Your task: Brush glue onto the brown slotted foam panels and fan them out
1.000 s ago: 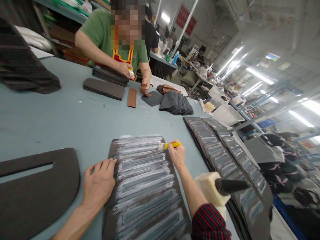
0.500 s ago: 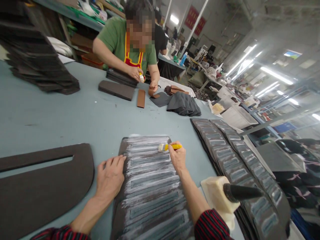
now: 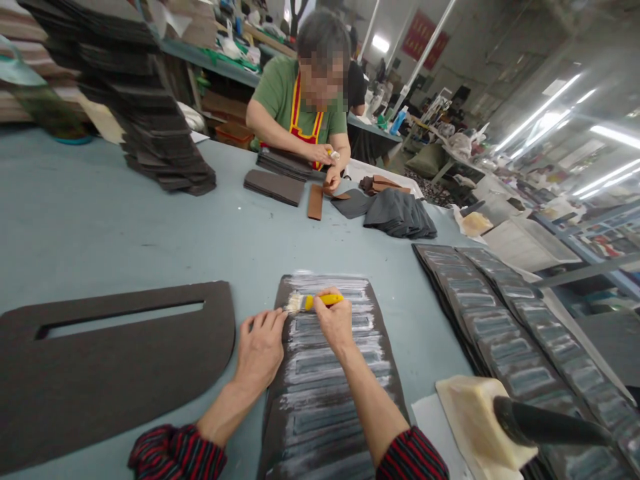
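Note:
My right hand grips a yellow-handled glue brush, its white-coated bristles resting on the upper left of a dark slotted panel. White glue is streaked across the panel around its long slots. My left hand lies with fingers apart on the panel's left edge, holding nothing. To the left of that hand lies a dark D-shaped felt piece with a long slot. A cream-coloured block with a black nozzle sits at the lower right, near my right forearm.
Overlapping slotted panels lie to the right on the blue-grey table. A tall dark stack stands at the back left. Across the table, a person in a green shirt works with a small brush among brown strips and grey pieces.
The view has swung, shifting everything rightward. The brush has moved left across the panel's top, and my left hand now sits closer to my right hand.

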`<state>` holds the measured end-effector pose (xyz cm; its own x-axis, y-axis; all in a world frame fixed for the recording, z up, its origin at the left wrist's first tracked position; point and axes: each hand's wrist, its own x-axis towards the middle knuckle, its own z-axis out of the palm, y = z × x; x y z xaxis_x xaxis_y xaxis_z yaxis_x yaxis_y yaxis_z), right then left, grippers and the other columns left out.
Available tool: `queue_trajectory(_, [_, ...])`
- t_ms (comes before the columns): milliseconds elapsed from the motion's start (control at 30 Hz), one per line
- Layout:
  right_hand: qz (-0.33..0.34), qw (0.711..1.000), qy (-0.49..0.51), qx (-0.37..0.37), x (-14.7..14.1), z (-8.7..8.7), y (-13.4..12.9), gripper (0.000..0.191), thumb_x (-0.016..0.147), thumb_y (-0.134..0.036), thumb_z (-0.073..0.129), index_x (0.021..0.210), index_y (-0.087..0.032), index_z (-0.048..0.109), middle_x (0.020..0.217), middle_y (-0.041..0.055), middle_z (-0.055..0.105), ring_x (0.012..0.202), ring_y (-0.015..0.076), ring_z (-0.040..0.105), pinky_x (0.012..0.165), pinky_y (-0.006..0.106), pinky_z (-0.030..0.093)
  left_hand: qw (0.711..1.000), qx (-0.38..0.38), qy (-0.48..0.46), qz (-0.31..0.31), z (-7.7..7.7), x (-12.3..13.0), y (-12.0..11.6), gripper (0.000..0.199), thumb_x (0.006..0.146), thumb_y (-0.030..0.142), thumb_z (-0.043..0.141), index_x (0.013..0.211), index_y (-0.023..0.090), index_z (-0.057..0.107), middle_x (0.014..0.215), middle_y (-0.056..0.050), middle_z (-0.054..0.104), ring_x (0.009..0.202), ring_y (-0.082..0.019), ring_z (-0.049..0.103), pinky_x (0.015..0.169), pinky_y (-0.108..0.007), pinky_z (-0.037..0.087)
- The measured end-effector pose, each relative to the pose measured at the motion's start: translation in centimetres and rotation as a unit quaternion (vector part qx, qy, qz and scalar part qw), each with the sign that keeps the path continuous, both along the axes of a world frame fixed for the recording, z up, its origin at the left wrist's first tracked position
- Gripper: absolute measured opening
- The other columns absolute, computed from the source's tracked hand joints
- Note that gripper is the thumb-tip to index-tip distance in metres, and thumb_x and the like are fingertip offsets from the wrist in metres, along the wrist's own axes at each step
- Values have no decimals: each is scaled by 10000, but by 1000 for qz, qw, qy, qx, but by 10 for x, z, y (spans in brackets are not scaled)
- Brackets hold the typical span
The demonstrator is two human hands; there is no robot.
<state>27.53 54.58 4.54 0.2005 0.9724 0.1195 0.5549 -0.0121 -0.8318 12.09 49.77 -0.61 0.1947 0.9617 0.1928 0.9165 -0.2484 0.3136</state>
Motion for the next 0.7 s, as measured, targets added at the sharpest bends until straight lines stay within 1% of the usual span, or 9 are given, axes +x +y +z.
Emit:
queue_trajectory(67, [-57, 995, -75, 29, 5, 3, 4, 141, 775, -291, 494, 714, -210, 592, 580, -36, 517, 556, 123, 456, 591, 236, 356, 1000, 2, 2, 0, 1, 0, 0, 430, 895, 98, 333, 1235, 187, 579, 1278, -87, 606, 1151, -244, 495, 962, -434, 327])
queue_trajectory(133, [-69, 991, -105, 53, 6, 8, 5, 152, 786, -291, 483, 728, -212, 599, 604, -31, 529, 576, 125, 461, 603, 238, 351, 1000, 8, 2, 3, 1, 0, 0, 415, 901, 109, 334, 1225, 181, 585, 1264, -92, 613, 1140, -248, 502, 953, -433, 331])
queue_trajectory(233, [10, 998, -48, 29, 5, 6, 3, 157, 794, -310, 492, 771, -216, 615, 603, -46, 534, 551, 112, 467, 575, 222, 353, 1000, 22, 1, 5, -2, 0, 0, 393, 906, 126, 346, 1213, 171, 587, 1242, -95, 624, 1123, -258, 512, 939, -440, 335])
queue_trajectory(300, [29, 999, -24, 11, 20, -1, 4, 156, 785, -325, 506, 781, -217, 619, 601, -53, 538, 540, 108, 469, 561, 215, 355, 999, 33, 0, -1, -5, 0, 0, 391, 901, 127, 361, 1219, 175, 583, 1238, -94, 627, 1126, -266, 511, 938, -445, 334])
queue_trajectory(400, [-64, 997, -44, 10, 74, -8, 8, 159, 753, -332, 506, 764, -212, 611, 582, -53, 532, 533, 117, 466, 554, 220, 353, 999, 47, -4, -8, -9, -1, 1, 392, 894, 131, 381, 1230, 181, 578, 1236, -97, 629, 1141, -273, 506, 946, -446, 328])
queue_trajectory(467, [-148, 985, -90, 11, 113, -5, 11, 156, 728, -330, 502, 737, -214, 605, 537, -55, 504, 516, 127, 453, 545, 229, 337, 998, 54, -8, -3, -8, -1, 2, 371, 901, 157, 388, 1211, 184, 590, 1211, -97, 639, 1132, -273, 512, 944, -440, 329])
queue_trajectory(533, [-201, 970, -139, 19, 132, 2, 15, 155, 727, -335, 498, 715, -220, 601, 502, -56, 473, 503, 136, 435, 538, 238, 314, 998, 54, -15, 11, -4, 1, 7, 324, 915, 206, 393, 1143, 194, 624, 1143, -91, 664, 1084, -263, 536, 926, -428, 340])
queue_trajectory(600, [-199, 969, -140, 43, 118, 7, 20, 163, 753, -339, 490, 723, -225, 601, 506, -52, 474, 507, 140, 437, 540, 241, 310, 998, 52, -21, 41, 1, 4, 13, 289, 925, 255, 398, 1052, 206, 653, 1064, -83, 680, 1020, -245, 558, 901, -414, 353])
queue_trajectory(700, [-74, 994, -50, 69, 55, 4, 23, 169, 793, -328, 483, 760, -227, 614, 556, -42, 523, 528, 136, 474, 548, 236, 343, 995, 58, -24, 73, 5, 10, 23, 278, 918, 265, 414, 1040, 213, 658, 1066, -84, 676, 1023, -230, 559, 905, -405, 359])
